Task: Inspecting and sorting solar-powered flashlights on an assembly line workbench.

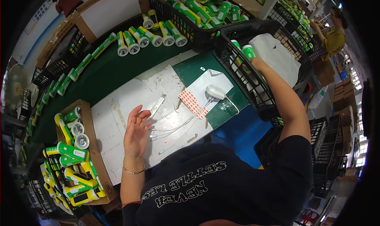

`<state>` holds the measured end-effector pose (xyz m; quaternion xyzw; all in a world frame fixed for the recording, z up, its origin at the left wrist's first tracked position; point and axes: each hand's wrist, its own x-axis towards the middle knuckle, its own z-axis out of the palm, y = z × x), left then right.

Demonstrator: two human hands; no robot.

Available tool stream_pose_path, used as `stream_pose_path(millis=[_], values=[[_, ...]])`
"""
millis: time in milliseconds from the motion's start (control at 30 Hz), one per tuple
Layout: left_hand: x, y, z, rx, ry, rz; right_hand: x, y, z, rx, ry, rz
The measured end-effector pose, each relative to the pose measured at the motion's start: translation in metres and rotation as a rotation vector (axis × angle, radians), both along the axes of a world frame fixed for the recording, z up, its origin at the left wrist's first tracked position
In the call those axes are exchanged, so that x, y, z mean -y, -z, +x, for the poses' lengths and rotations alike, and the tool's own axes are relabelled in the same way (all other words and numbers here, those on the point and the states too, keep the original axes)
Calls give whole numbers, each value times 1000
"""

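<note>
My right hand (257,63) reaches over the side of a black plastic crate (242,80) and closes on a green-and-white flashlight (248,51); its fingertips are partly hidden. Inside that crate, crumpled white sheeting (277,56) lies beside the flashlight. Palm turned up, my left hand (136,133) hovers over the white work board (114,119) with loosely bent fingers and nothing in it. Near its fingers lie a slim silver-white strip (159,103) and the ends of white cables (178,125). These cables run to a white charger (215,92) resting by a sheet of red-dotted stickers (192,104).
Several flashlights (144,40) line the far side of the green table (114,69). A heaped black crate (186,30) stands behind them. At left, a cardboard box (97,154) holds more flashlights. Another person (334,38) is at the far right.
</note>
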<state>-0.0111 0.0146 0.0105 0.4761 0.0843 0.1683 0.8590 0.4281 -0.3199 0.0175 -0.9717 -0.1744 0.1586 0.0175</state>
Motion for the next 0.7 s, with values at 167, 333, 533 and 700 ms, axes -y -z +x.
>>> stream_pose_path(millis=[167, 333, 533, 700], values=[[0, 8, -2, -10, -9, -23, -23, -37, -14, 258, -31, 104], [7, 5, 10, -90, 23, -47, -126, -102, -53, 565, -263, 799], [15, -3, -4, -127, 11, 27, -271, -28, -86, 369, -445, 139], [3, 1, -18, -157, -84, -13, -297, 13, -46, 285, -301, 29]])
